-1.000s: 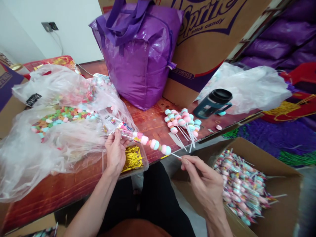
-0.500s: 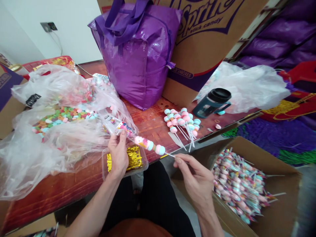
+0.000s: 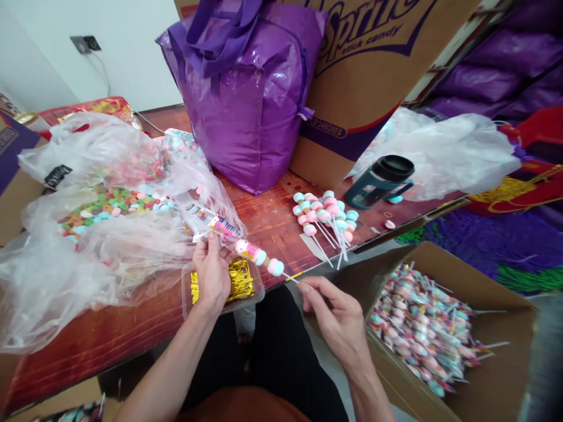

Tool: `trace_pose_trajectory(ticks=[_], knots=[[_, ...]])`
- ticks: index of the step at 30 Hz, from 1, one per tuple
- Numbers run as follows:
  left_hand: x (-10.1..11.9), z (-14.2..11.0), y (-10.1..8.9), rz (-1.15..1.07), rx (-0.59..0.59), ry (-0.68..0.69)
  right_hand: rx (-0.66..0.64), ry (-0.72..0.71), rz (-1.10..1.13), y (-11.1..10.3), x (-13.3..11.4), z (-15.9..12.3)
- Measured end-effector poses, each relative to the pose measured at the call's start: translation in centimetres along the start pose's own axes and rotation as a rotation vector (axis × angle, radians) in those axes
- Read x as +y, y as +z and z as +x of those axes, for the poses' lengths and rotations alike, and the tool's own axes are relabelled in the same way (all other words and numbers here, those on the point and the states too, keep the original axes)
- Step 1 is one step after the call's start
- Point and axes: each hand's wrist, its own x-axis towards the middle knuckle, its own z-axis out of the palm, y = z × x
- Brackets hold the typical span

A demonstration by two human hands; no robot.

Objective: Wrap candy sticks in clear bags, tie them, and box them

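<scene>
My left hand (image 3: 212, 272) is closed on a clear printed wrapper (image 3: 222, 225) above the table's front. The upper part of a candy skewer (image 3: 260, 258), with pink, white and pale blue pieces, sits inside the wrapper. My right hand (image 3: 332, 308) pinches the skewer's thin white stick (image 3: 290, 278) between thumb and forefinger. A short gold strip (image 3: 295, 275) shows beside the stick at the table edge; whether my fingers touch it I cannot tell. Partly behind my left hand stands a clear tub (image 3: 259, 287) of gold twist ties (image 3: 241, 280).
Several unwrapped candy skewers (image 3: 323, 214) lie on the red table (image 3: 259, 217), near a dark teal mug (image 3: 373, 184). Plastic bags of candy (image 3: 101, 246) cover the left side. A purple bag (image 3: 250, 99) stands behind. Low right, a carton (image 3: 501, 351) holds wrapped skewers.
The candy skewer has moved left and slightly up, deeper into the wrapper. My right hand has followed it leftward, while my left hand stays nearly in place.
</scene>
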Motion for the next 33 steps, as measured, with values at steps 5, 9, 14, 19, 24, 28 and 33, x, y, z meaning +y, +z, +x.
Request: trace_pose_trajectory(ticks=[5, 9, 14, 19, 24, 28, 33], knots=[[-0.3, 0.0, -0.2, 0.040, -0.011, -0.041, 0.007, 0.075, 0.099, 0.5, 0.2, 0.1], [-0.1, -0.2, -0.1, 0.090, -0.070, 0.001, -0.005, 0.075, 0.090, 1.0, 0.3, 0.1], [-0.1, -0.5, 0.1, 0.114, -0.161, -0.039, -0.020, -0.005, -0.035, 1.6, 0.5, -0.3], [-0.3, -0.7, -0.2, 0.157, -0.207, -0.162, -0.019, -0.078, -0.123, 1.6, 0.5, -0.4], [0.0, -0.2, -0.5, 0.091, -0.273, -0.254, -0.180, 0.067, 0.019, 1.0, 0.1, -0.2], [-0.1, -0.5, -0.4, 0.121, -0.286, -0.254, -0.212, 0.137, 0.119, 1.5, -0.1, -0.3], [-1.0, -1.8, 0.0, 0.160, -0.317, -0.299, -0.232, 0.183, 0.210, 3.1, -0.5, -0.1]])
